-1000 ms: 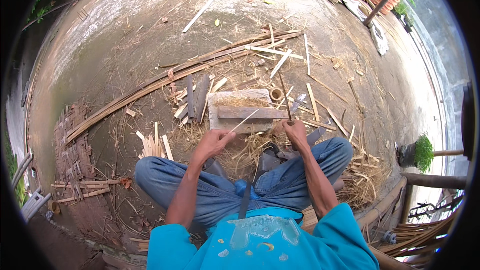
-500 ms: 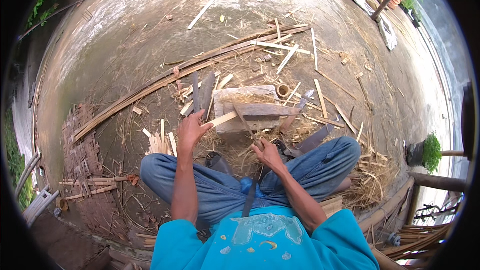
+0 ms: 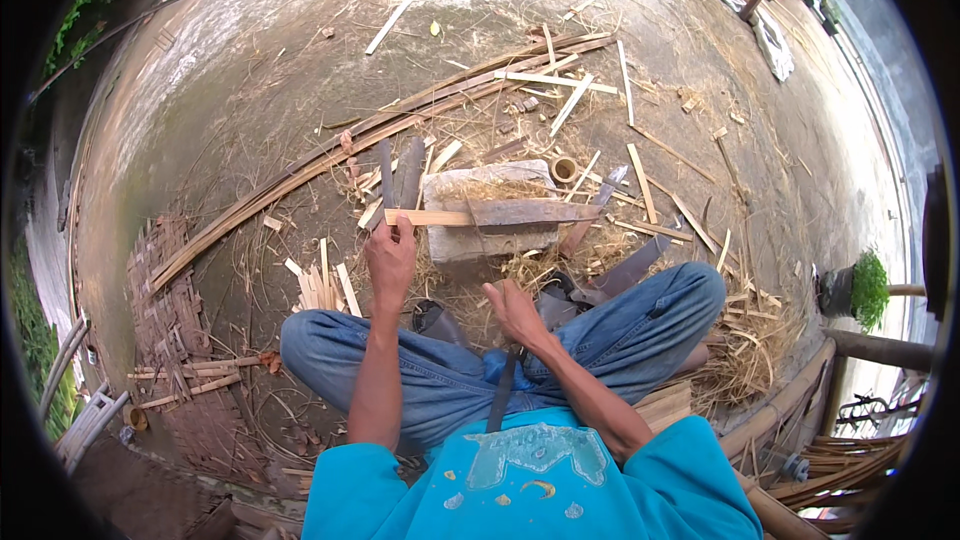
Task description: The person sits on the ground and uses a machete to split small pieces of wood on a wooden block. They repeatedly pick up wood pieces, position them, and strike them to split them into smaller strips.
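My left hand (image 3: pixel 390 258) pinches the near-left end of a pale bamboo strip (image 3: pixel 430 218). The strip lies level over a stone block (image 3: pixel 490 178) and meets a dark, weathered wooden piece (image 3: pixel 530 212) resting across that block. My right hand (image 3: pixel 514 312) is closed, in front of the block and apart from the strip. It grips a thin knife, seen clearly only in the earlier picture; its blade is barely visible now. Shavings lie on top of the block, and a short hollow bamboo piece (image 3: pixel 564 170) stands at its right corner.
Long bamboo strips (image 3: pixel 290 172) stretch diagonally beyond the block. Cut pieces (image 3: pixel 318 290) are piled left of my knee, and curly shavings (image 3: pixel 745 360) heap at the right. A broad dark blade (image 3: pixel 632 265) lies beside my right knee. A potted plant (image 3: pixel 862 292) stands farther right.
The bamboo strip has turned from slanted to level as my left hand moved forward and right. My right hand has drawn slightly left and nearer me, and the knife no longer crosses the strip visibly.
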Demonstrator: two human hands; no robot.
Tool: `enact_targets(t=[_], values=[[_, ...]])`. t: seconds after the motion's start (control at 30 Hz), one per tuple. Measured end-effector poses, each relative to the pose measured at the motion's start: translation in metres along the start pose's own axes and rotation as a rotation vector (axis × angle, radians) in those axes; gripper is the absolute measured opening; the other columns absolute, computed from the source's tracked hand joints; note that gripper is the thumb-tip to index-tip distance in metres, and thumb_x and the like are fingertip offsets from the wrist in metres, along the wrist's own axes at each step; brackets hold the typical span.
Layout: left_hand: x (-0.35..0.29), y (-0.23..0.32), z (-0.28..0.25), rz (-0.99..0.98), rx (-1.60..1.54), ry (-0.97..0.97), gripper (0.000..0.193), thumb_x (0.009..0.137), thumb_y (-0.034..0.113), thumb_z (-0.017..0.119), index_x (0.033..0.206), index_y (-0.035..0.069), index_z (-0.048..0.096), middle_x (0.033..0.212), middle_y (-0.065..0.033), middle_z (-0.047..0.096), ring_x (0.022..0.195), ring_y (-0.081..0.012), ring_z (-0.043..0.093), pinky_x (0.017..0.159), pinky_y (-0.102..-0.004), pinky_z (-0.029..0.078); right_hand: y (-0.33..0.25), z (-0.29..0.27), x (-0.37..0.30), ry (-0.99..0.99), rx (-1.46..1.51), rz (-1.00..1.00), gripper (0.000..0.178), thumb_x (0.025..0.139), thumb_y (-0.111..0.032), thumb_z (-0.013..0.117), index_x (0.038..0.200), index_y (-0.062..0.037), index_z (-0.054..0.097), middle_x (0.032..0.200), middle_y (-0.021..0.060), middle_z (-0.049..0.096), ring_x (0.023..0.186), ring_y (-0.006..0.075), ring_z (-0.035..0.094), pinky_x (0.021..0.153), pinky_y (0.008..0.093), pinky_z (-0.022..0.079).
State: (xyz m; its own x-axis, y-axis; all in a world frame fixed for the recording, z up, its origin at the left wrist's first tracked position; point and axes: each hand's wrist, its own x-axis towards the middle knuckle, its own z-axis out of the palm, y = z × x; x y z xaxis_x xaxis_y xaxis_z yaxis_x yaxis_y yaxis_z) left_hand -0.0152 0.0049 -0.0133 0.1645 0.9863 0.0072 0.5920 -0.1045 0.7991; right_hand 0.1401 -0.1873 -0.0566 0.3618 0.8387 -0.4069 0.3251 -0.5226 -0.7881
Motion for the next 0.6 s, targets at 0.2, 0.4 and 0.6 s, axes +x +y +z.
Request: enact_targets(t=[0.2,0.4,0.6], values=[[-0.014,0.02,0.0,0.078,0.068,0.029,0.047,0.107,0.034,0.049,0.091,-0.006,0.066,0.067,-0.0236,0.062,0.063,-0.04,0.063,0.063,-0.0524,0.046,-0.057,-0.006,-0.025,-0.019,0.178,-0.169,0.042,0.105,-0.041,0.057,0.095,0.0003,0.058,0.074,0.025,0.061,0.071,0.0435,0.064,0.066,0.0501,0.047],[-0.015,0.011,-0.007,-0.038,0.005,0.017,0.052,0.108,0.035,0.047,0.078,-0.003,0.065,0.063,-0.0146,0.064,0.061,-0.0292,0.064,0.063,-0.0463,0.047,-0.038,0.001,-0.014,0.005,0.147,-0.069,0.044,0.104,-0.041,0.059,0.09,0.0004,0.058,0.071,0.0258,0.059,0.069,0.0461,0.061,0.064,0.0515,0.045],[-0.013,0.011,-0.002,-0.027,-0.057,0.009,0.049,0.108,0.035,0.046,0.083,-0.002,0.065,0.062,-0.0127,0.063,0.059,-0.0283,0.064,0.062,-0.0444,0.048,-0.01,0.0,-0.003,0.053,0.093,0.014,0.047,0.104,-0.043,0.058,0.089,0.0021,0.058,0.071,0.028,0.06,0.073,0.0483,0.062,0.066,0.0545,0.045]])
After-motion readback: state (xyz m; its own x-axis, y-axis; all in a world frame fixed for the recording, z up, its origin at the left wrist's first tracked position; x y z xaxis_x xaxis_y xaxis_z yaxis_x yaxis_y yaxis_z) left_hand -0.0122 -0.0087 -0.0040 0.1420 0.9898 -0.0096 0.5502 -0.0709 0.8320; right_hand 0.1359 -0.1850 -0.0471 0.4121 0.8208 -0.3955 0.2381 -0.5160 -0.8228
